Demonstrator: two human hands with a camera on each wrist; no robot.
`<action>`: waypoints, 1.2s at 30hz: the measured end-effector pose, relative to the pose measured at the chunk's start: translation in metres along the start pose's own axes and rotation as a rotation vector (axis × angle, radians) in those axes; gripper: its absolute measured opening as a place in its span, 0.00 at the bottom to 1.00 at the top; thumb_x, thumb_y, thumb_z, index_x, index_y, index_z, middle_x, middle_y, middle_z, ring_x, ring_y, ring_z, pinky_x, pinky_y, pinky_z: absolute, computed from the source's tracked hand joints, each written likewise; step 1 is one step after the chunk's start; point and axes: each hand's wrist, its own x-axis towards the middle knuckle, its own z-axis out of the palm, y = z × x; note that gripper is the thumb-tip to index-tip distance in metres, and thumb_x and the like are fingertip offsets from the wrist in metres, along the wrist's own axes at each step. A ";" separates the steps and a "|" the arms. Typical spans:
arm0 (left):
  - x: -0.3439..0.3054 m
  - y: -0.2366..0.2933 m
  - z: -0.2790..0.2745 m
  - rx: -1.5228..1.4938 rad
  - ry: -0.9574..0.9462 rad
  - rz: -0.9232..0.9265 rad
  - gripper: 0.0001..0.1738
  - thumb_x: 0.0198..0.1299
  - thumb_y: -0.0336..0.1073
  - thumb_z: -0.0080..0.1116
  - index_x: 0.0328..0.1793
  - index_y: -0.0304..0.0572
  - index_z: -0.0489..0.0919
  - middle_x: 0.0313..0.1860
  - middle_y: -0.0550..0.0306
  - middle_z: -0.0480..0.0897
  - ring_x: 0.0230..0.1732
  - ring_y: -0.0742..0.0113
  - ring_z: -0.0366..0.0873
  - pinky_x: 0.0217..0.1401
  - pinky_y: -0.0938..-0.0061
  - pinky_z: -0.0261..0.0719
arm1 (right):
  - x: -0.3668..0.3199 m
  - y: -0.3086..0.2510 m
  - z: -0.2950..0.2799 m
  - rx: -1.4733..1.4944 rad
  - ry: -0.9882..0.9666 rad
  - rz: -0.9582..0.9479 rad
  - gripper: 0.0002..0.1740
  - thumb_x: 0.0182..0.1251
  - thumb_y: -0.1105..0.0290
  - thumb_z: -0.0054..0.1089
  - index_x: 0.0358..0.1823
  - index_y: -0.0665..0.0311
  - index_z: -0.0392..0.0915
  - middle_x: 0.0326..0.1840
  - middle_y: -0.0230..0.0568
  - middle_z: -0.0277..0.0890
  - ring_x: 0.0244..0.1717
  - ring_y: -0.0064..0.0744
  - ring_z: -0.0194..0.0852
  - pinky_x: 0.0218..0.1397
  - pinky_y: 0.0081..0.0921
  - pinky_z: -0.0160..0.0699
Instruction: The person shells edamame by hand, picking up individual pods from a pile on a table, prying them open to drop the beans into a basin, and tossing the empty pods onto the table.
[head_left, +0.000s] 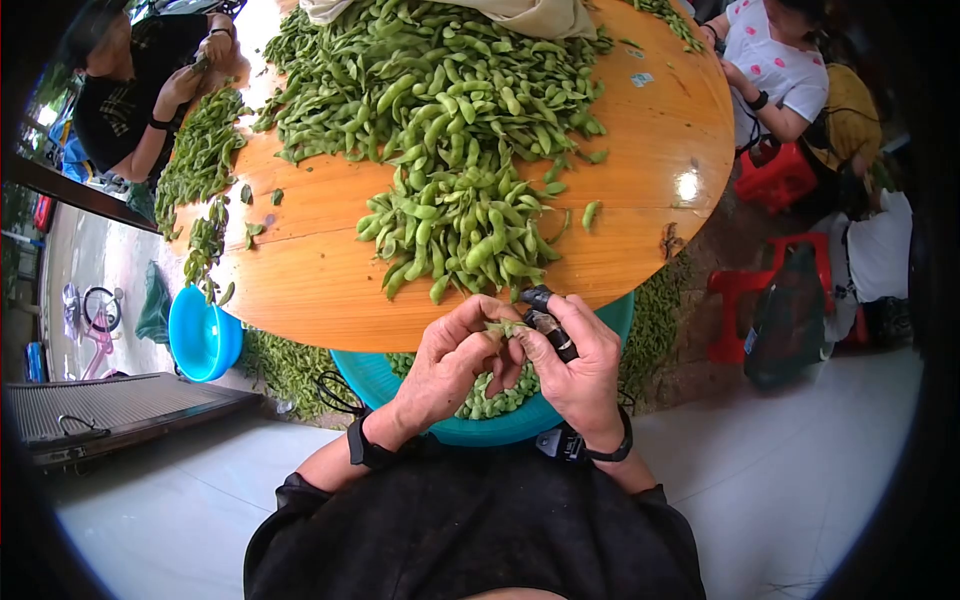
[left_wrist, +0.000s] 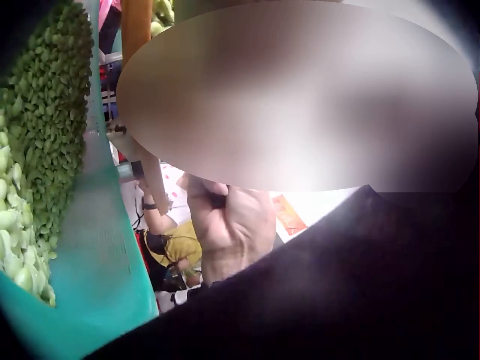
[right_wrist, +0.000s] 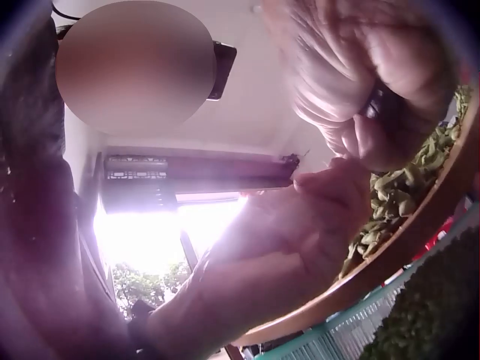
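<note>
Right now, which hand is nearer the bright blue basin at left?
Left. In the head view, the left hand is to the right of the blue basin, apart from it; the right hand is farther right, beyond the left hand.

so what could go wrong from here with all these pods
The pod between the left hand and right hand could slip into the basket, among the shelled beans. The heap of pods reaches close to the edge of the table, so a nudge might send some over.

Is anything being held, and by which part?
A green pod, pinched by the left hand and right hand together; exactly where along it is too covered to tell.
</note>
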 end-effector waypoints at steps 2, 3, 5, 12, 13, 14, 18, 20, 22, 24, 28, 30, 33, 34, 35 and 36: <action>0.001 -0.005 -0.003 -0.153 -0.012 -0.003 0.11 0.69 0.26 0.40 0.53 0.37 0.72 0.36 0.57 0.80 0.29 0.72 0.76 0.29 0.81 0.72 | 0.000 -0.003 0.001 -0.041 0.005 -0.042 0.19 0.58 0.77 0.70 0.51 0.71 0.79 0.34 0.45 0.74 0.30 0.42 0.78 0.33 0.32 0.76; 0.001 -0.006 -0.003 -0.154 -0.012 -0.003 0.11 0.69 0.26 0.40 0.53 0.37 0.72 0.36 0.57 0.80 0.29 0.72 0.76 0.29 0.81 0.72 | 0.000 -0.004 0.001 -0.081 0.009 -0.084 0.19 0.58 0.77 0.70 0.51 0.71 0.79 0.34 0.45 0.74 0.30 0.43 0.78 0.32 0.32 0.76; 0.001 -0.008 -0.003 -0.215 0.022 0.002 0.13 0.66 0.24 0.38 0.52 0.38 0.72 0.34 0.56 0.79 0.29 0.72 0.76 0.27 0.81 0.71 | -0.002 -0.003 0.001 -0.074 0.013 -0.104 0.19 0.58 0.78 0.70 0.51 0.71 0.79 0.34 0.45 0.74 0.30 0.43 0.78 0.32 0.32 0.76; -0.001 -0.009 -0.011 -0.334 -0.031 -0.031 0.13 0.65 0.24 0.38 0.53 0.40 0.71 0.34 0.57 0.79 0.28 0.72 0.75 0.27 0.81 0.69 | -0.004 -0.012 0.009 -0.179 0.102 -0.321 0.20 0.57 0.78 0.70 0.52 0.70 0.78 0.34 0.43 0.73 0.30 0.42 0.77 0.31 0.33 0.78; -0.002 -0.006 -0.012 -0.292 -0.014 -0.043 0.13 0.66 0.24 0.39 0.53 0.41 0.72 0.34 0.57 0.79 0.28 0.72 0.74 0.28 0.81 0.69 | -0.005 -0.012 0.011 -0.183 0.115 -0.337 0.19 0.58 0.78 0.70 0.51 0.69 0.79 0.34 0.42 0.73 0.30 0.41 0.77 0.31 0.32 0.78; -0.003 -0.005 -0.012 -0.250 0.002 -0.056 0.13 0.66 0.24 0.39 0.53 0.41 0.72 0.34 0.57 0.79 0.29 0.73 0.74 0.28 0.80 0.69 | -0.005 -0.011 0.011 -0.184 0.116 -0.335 0.19 0.58 0.78 0.70 0.51 0.69 0.79 0.34 0.42 0.73 0.30 0.41 0.77 0.31 0.32 0.78; 0.000 -0.001 0.000 -0.286 0.077 -0.033 0.14 0.66 0.24 0.39 0.53 0.41 0.72 0.34 0.57 0.79 0.29 0.73 0.73 0.29 0.80 0.69 | -0.003 -0.007 0.011 -0.240 0.116 -0.299 0.18 0.57 0.79 0.70 0.50 0.69 0.79 0.36 0.44 0.73 0.31 0.41 0.77 0.31 0.32 0.78; -0.001 -0.001 -0.008 -0.230 -0.034 -0.020 0.13 0.68 0.25 0.42 0.57 0.40 0.72 0.35 0.58 0.79 0.29 0.73 0.73 0.30 0.79 0.70 | -0.001 -0.005 0.012 -0.225 0.109 -0.304 0.18 0.57 0.79 0.70 0.50 0.69 0.79 0.36 0.44 0.73 0.31 0.42 0.78 0.31 0.32 0.78; -0.002 0.001 -0.002 -0.227 -0.018 0.009 0.12 0.70 0.27 0.45 0.57 0.39 0.73 0.35 0.58 0.79 0.30 0.73 0.73 0.30 0.79 0.70 | -0.001 0.000 0.010 -0.149 0.136 -0.285 0.18 0.56 0.79 0.70 0.49 0.70 0.79 0.36 0.45 0.73 0.31 0.43 0.78 0.32 0.32 0.78; -0.003 -0.001 -0.003 -0.228 0.000 0.038 0.11 0.73 0.29 0.47 0.57 0.38 0.75 0.35 0.58 0.80 0.30 0.73 0.73 0.30 0.79 0.70 | -0.003 -0.001 0.010 -0.151 0.136 -0.279 0.18 0.56 0.79 0.71 0.49 0.70 0.79 0.36 0.46 0.74 0.31 0.44 0.78 0.32 0.33 0.78; -0.003 -0.007 -0.008 -0.257 0.065 0.071 0.09 0.72 0.32 0.55 0.52 0.35 0.79 0.35 0.57 0.81 0.29 0.72 0.74 0.29 0.79 0.71 | -0.002 -0.007 0.010 -0.114 0.121 -0.248 0.17 0.55 0.78 0.71 0.47 0.70 0.79 0.36 0.47 0.76 0.31 0.46 0.79 0.32 0.33 0.79; -0.003 -0.007 -0.008 -0.246 0.080 0.116 0.08 0.72 0.32 0.56 0.50 0.35 0.80 0.35 0.56 0.82 0.28 0.72 0.75 0.28 0.79 0.71 | -0.002 -0.008 0.010 -0.118 0.116 -0.241 0.18 0.55 0.78 0.72 0.48 0.70 0.79 0.36 0.47 0.76 0.31 0.46 0.79 0.33 0.33 0.79; -0.005 -0.007 -0.010 -0.249 0.070 0.093 0.07 0.71 0.30 0.57 0.51 0.36 0.79 0.35 0.54 0.83 0.27 0.71 0.76 0.27 0.78 0.72 | -0.002 -0.007 0.010 -0.081 0.087 -0.204 0.18 0.55 0.77 0.73 0.48 0.71 0.79 0.35 0.47 0.77 0.31 0.44 0.80 0.32 0.31 0.78; -0.006 -0.008 -0.009 -0.286 0.063 0.110 0.07 0.70 0.30 0.57 0.51 0.36 0.79 0.35 0.54 0.83 0.25 0.70 0.75 0.25 0.78 0.69 | -0.002 -0.006 0.009 -0.035 0.063 -0.173 0.19 0.55 0.77 0.73 0.48 0.72 0.80 0.35 0.47 0.78 0.31 0.43 0.80 0.31 0.29 0.78; -0.006 -0.008 -0.009 -0.323 0.056 0.129 0.07 0.70 0.30 0.57 0.50 0.37 0.78 0.35 0.53 0.83 0.22 0.69 0.74 0.22 0.78 0.66 | -0.003 -0.006 0.010 -0.041 0.052 -0.185 0.19 0.55 0.77 0.73 0.48 0.72 0.80 0.35 0.47 0.78 0.31 0.43 0.80 0.31 0.29 0.78; -0.006 -0.007 -0.010 -0.332 0.059 0.146 0.07 0.70 0.30 0.57 0.50 0.37 0.78 0.35 0.53 0.83 0.22 0.69 0.74 0.22 0.78 0.66 | -0.005 -0.006 0.010 0.066 0.030 -0.094 0.18 0.56 0.76 0.73 0.48 0.72 0.80 0.34 0.45 0.78 0.29 0.37 0.80 0.30 0.27 0.76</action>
